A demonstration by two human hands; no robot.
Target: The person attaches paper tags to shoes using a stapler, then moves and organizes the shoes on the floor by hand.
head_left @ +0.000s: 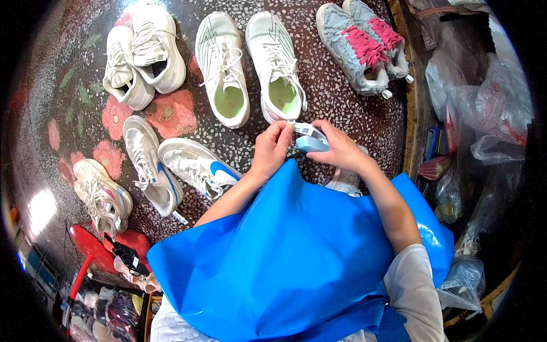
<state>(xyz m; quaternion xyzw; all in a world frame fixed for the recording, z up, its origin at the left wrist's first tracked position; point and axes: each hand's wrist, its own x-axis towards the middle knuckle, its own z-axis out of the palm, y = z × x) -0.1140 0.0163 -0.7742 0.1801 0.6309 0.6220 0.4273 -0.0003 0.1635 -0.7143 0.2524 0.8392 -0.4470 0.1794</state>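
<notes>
My left hand (273, 149) is closed, its thumb and finger pinching the end of a white paper tag (304, 130) with a printed square code. That end meets the heel of a white running shoe (273, 62) with a pale green insole. In my right hand (337, 149) is a small light blue tool (313, 143) that looks like a stapler, held right beside the tag. Its jaws are partly hidden by my fingers. The matching white running shoe (221, 65) stands to the left, toe pointing away. A blue apron (268, 245) covers my lap below both hands.
White sneakers (145, 54) stand at upper left, grey-blue shoes with pink laces (359, 48) at upper right. White shoes with a blue swoosh (199, 168) and a worn sneaker (102, 194) lie left. Clear plastic bags (478, 91) fill the right side; a red stool-like object (94, 248) sits lower left.
</notes>
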